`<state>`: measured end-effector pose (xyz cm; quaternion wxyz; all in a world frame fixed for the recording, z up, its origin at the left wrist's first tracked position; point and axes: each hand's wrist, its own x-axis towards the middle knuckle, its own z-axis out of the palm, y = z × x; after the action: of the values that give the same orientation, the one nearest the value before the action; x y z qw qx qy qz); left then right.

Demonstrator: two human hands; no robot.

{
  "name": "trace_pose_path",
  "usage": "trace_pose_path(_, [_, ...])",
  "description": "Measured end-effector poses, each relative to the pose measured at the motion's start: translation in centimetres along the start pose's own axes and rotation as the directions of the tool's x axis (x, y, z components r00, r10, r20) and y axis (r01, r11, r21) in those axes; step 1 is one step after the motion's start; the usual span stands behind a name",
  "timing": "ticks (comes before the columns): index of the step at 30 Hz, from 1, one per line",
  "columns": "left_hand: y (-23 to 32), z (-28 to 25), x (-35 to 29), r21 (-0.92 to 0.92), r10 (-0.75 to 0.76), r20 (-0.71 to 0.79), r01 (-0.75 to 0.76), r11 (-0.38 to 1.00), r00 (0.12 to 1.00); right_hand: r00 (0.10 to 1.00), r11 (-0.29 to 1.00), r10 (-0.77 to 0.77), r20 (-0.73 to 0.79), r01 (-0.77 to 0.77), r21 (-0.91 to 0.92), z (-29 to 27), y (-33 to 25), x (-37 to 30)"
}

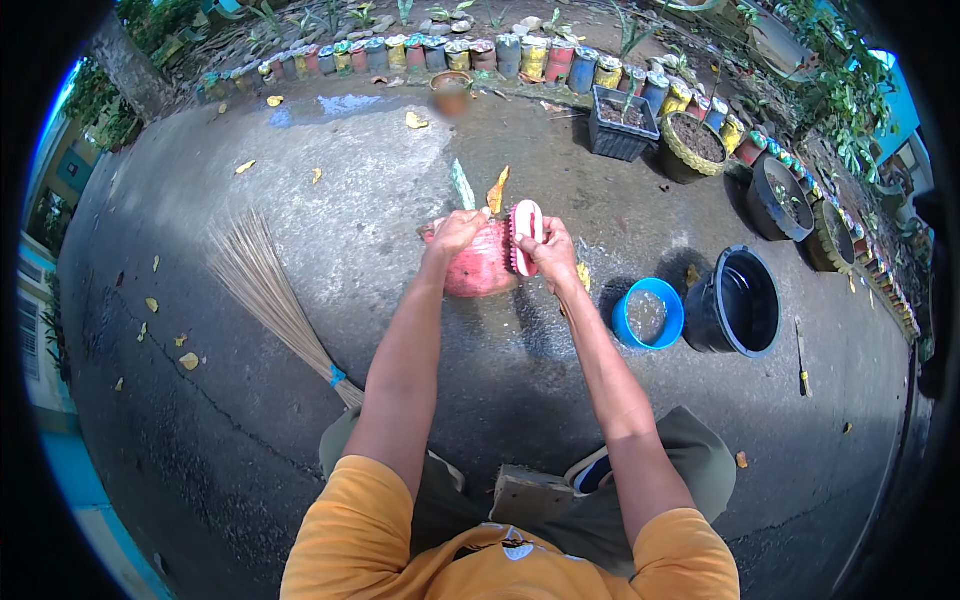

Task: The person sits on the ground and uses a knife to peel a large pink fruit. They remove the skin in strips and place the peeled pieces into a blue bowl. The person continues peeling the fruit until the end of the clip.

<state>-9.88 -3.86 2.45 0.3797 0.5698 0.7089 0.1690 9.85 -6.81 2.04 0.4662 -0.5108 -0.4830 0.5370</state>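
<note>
A faded red pot (482,268), wet and blotchy, rests on the concrete in front of me. My left hand (462,230) is closed over its upper left edge, with part of the fingers hidden. At the pot's right side, my right hand (550,252) grips a pink and white scrub brush (527,222). The brush is tilted up on its edge, its dark pink bristles facing left toward the pot. Just beyond the pot lie a green-and-white leaf (462,184) and a yellow-brown leaf (498,190).
A stick broom (275,295) lies at left. To the right stand a blue pail (676,318) of murky water, a black bucket (708,318) and a knife (803,358). Potted plants and a border of painted bottles (534,58) line the far side. A wooden block (530,492) sits between my feet.
</note>
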Motion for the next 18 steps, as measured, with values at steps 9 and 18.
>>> trace_pose_path(9, [0.1, -0.6, -0.1, -0.004, -0.029, 0.002, 0.029, 1.000, 1.000, 0.967, 0.873, -0.246, -0.060, 0.195, -0.446, 3.2, 8.2, -7.0])
trace_pose_path(18, [-0.3, 0.5, 0.3, -0.063, 0.076, -0.010, -0.076, 0.995, 0.997, 0.902, 0.768, -0.432, -0.004, 0.365, -0.527, 4.0, 6.5, -4.6])
